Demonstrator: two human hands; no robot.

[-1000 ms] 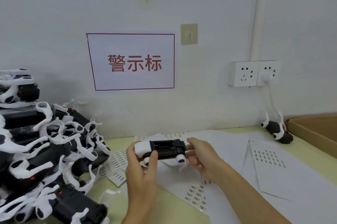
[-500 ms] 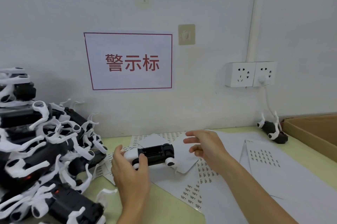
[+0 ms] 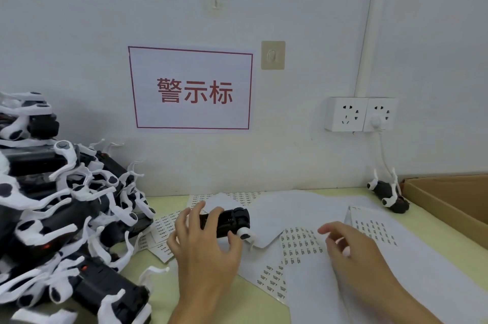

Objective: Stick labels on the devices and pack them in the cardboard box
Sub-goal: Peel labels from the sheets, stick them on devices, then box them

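At the far left a heap of black-and-white devices (image 3: pixel 66 218) is piled on the tabletop (image 3: pixel 232 305), reaching from the near edge back to the wall. Just right of it, the left hand (image 3: pixel 206 249) grips 1 device (image 3: pixel 227 220) from above, fingers (image 3: pixel 194 214) curled over its far side and the thumb hooked on its near edge. The device lies low over the paper, its long axis running left to right, with a white rounded end at the right.

Right of that, several label sheets (image 3: pixel 301 244) overlap on the tabletop, rows of small printed labels showing. The right hand (image 3: pixel 348 249) hovers over them, holding nothing, fingers loosely spread and bent downward. The nearest labels lie just left of and below those fingertips, between the 2 hands, so the right hand is plainly the nearer one for picking a label; the held device sits to its left, near but apart.

My judgement: the next step is peeling 1 label and carrying it leftward onto the device's black body, which the left hand would need to steady.

Further right, 1 more device (image 3: pixel 388 195) rests by the wall under the wall socket (image 3: pixel 361 115), and the cardboard box (image 3: pixel 454 205) stands open at the far right edge.
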